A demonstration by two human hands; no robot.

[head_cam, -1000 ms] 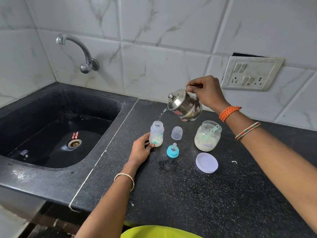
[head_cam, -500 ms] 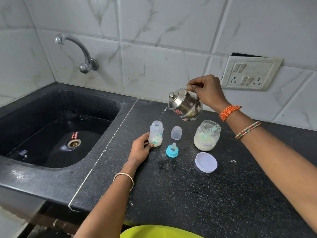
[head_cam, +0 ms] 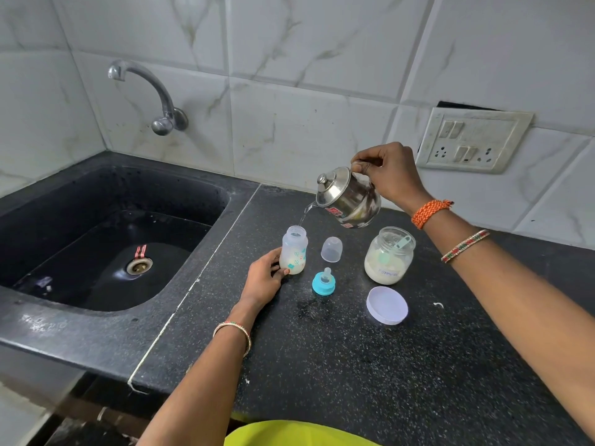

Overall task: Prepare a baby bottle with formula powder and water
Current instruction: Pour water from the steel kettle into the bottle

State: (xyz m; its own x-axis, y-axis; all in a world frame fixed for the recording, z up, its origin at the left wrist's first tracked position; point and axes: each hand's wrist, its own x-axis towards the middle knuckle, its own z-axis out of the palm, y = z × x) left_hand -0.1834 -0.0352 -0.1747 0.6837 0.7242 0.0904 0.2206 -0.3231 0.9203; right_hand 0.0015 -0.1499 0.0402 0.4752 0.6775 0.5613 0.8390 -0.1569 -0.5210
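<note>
A small clear baby bottle (head_cam: pixel 293 251) stands upright on the black counter, with pale powder and liquid in its lower part. My left hand (head_cam: pixel 263 277) grips its base from the left. My right hand (head_cam: pixel 388 171) holds a steel kettle (head_cam: pixel 347 197) by its handle, tilted left above the bottle. A thin stream of water (head_cam: pixel 304 215) runs from the spout into the bottle's open mouth. The blue teat ring (head_cam: pixel 323 282) and the clear cap (head_cam: pixel 331 249) lie beside the bottle. An open glass jar of formula powder (head_cam: pixel 389 256) with a scoop inside stands to the right.
The jar's white lid (head_cam: pixel 387 305) lies on the speckled black counter (head_cam: pixel 354 365). A black sink (head_cam: pixel 106 249) with a wall tap (head_cam: pixel 154 94) is on the left. A switch and socket plate (head_cam: pixel 471 140) is on the tiled wall.
The kettle stays tilted and the water keeps running into the bottle. Both hands hold about the same places; the view has shifted only slightly.
</note>
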